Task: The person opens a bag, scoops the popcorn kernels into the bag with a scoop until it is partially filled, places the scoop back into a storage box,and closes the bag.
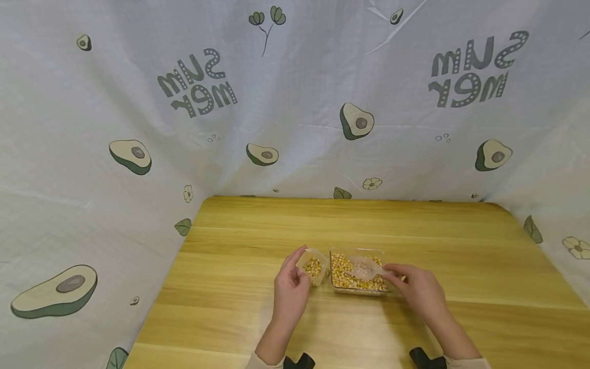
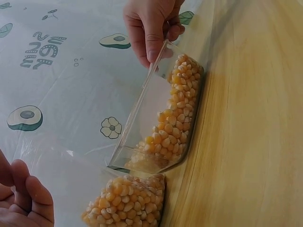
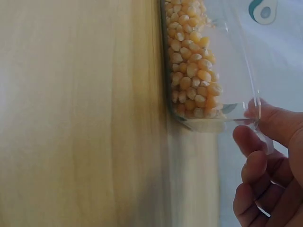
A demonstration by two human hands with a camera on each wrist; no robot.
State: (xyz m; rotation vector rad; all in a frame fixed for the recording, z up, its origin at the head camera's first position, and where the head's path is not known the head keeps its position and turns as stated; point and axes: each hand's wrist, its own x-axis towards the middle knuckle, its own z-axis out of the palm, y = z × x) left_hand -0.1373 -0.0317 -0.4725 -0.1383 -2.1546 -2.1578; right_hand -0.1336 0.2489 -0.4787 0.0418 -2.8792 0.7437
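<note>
From my head, I look down at a wooden table (image 1: 221, 297) with an avocado-printed sheet (image 1: 295, 107) behind its far edge and along its left edge. My left hand (image 1: 291, 288) curls its thumb and index finger round a small clear tub (image 1: 320, 255), holding it. My right hand (image 1: 418, 287) pinches the handle of a translucent scoop (image 1: 363, 268), whose bowl lies over the corn kernels (image 1: 342, 262) in a rectangular clear box (image 1: 359, 292). The tub, with kernels in it too, stands just left of the box; both sit midway between the table's left and right edges, well apart from its far edge.

At my left wrist, my left fingers bend at the tub's side, their contact hard to tell here. The kernels slope in the box, and the pale scoop shows through its wall. My right fingers are at the box's far end.

At my right wrist, I see my thumb and forefinger closed on the scoop's handle at the box's rim, the other fingers curled loosely below.
</note>
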